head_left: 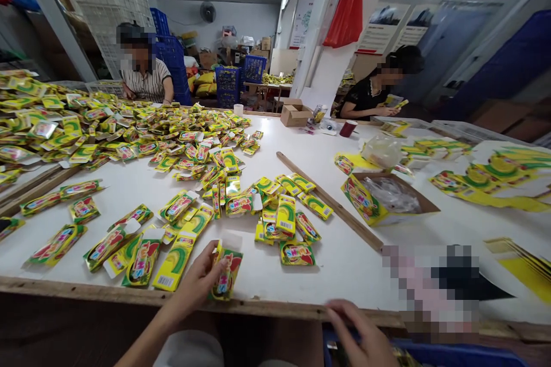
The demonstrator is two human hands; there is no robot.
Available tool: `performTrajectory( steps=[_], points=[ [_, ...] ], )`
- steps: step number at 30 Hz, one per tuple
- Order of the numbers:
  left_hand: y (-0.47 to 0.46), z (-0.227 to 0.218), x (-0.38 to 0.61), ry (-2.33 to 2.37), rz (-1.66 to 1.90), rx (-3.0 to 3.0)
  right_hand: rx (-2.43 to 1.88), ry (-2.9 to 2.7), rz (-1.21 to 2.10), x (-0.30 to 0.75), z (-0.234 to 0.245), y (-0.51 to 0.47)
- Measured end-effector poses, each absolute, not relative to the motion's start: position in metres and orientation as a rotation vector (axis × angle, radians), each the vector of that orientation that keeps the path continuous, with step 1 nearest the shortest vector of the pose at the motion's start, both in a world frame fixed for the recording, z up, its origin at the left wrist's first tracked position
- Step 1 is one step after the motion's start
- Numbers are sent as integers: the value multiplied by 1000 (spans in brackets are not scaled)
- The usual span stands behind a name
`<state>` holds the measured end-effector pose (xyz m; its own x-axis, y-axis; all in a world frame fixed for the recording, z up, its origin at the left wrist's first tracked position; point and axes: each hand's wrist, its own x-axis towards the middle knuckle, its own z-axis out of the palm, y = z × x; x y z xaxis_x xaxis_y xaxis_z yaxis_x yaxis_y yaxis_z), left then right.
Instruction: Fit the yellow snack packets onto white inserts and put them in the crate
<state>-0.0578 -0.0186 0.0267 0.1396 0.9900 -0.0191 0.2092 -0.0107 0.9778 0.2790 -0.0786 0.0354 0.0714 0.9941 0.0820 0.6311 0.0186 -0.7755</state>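
- Table: white top, crowded on the left. Its wooden front edge lies just beyond the held box; a loosened grip there could let the box drop off.
- Heap of boxes: piled loosely across the far left. A knock at its near side could probably set boxes sliding.
- Blue crate: below the table edge, partly out of frame. A box released short of its rim might miss it.
- Cluster of loose boxes: stacked unevenly beyond the left hand; a brush from the knuckles could topple it.
- Left hand: fingers and thumb closed on one box. Too hard a squeeze would likely dent the thin card.
- Right hand: near the table edge by the crate, thumb and forefinger apart, nothing seen between them; other fingers unclear. Could catch on the edge.
- Held box: yellow-green, tilted in the left hand near the front edge. Contact with the table: cannot tell.
- Pale flap: appears raised at the box's far end; could crease if bumped.
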Motion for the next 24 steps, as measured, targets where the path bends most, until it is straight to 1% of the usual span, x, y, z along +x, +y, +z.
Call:
performTrajectory(
  steps=[4, 7, 9, 13, 20, 24],
  points=[
    [-17, 24, -20, 1027, 1114, 1304, -1342, -1421, 922, 184, 30, -49],
    [-17, 20, -10, 943, 1216, 1220, -1167, -1331, 1016, 146, 17, -31],
    [-19, 17, -12, 939, 1257, 1196, -1125, -1315, 1008, 138, 9, -25],
    [-22, 12, -20, 987, 1178, 1288, -1124, -1415, 947, 139, 4, -19],
    [-13, 17, -25, 1081, 1081, 1478, -1119, -1653, 948, 141, 24, -8],
    [-12, 17, -25, 1124, 1148, 1495, -1116, -1628, 851, 131, 26, -4]
  ],
)
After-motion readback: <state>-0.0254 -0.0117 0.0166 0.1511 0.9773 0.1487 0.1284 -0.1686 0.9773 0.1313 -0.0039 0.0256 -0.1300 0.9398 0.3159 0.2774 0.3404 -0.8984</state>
